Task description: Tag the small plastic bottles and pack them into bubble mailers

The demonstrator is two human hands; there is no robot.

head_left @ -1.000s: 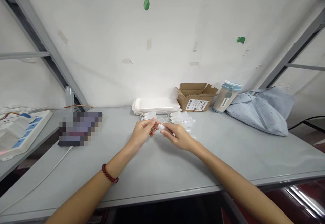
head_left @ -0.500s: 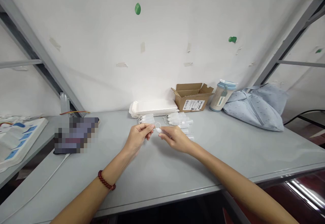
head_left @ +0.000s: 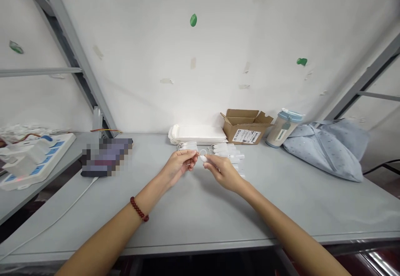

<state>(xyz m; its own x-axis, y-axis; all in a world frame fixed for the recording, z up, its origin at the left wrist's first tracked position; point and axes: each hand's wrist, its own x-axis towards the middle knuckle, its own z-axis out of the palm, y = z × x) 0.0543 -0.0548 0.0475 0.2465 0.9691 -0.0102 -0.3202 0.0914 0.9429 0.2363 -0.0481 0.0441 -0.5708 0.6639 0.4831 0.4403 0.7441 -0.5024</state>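
My right hand (head_left: 223, 171) is closed around a small white piece (head_left: 203, 158) whose rounded end pokes out past the fingertips. From that end a thin white cord loop (head_left: 203, 151) curves up and over toward the left. The fingers of my left hand (head_left: 181, 163) pinch the loop's other side; their exact hold is too small to make out. Just behind my right hand lie several clear and white tubes with cord loops (head_left: 223, 147). A smaller group of similar white tubes (head_left: 188, 145) rests behind my left fingertips.
White flat packets (head_left: 198, 133) are stacked by the wall beside an open cardboard box (head_left: 246, 132). Farther right are a lidded cup (head_left: 283, 130) and a blue cloth bag (head_left: 326, 149). A phone (head_left: 108, 159) with its cable and a power strip (head_left: 59, 151) occupy the left.
The camera view has turned a little left, so the scene sits farther right in the picture. Both hands keep nearly the same grip on the white piece and its loop.
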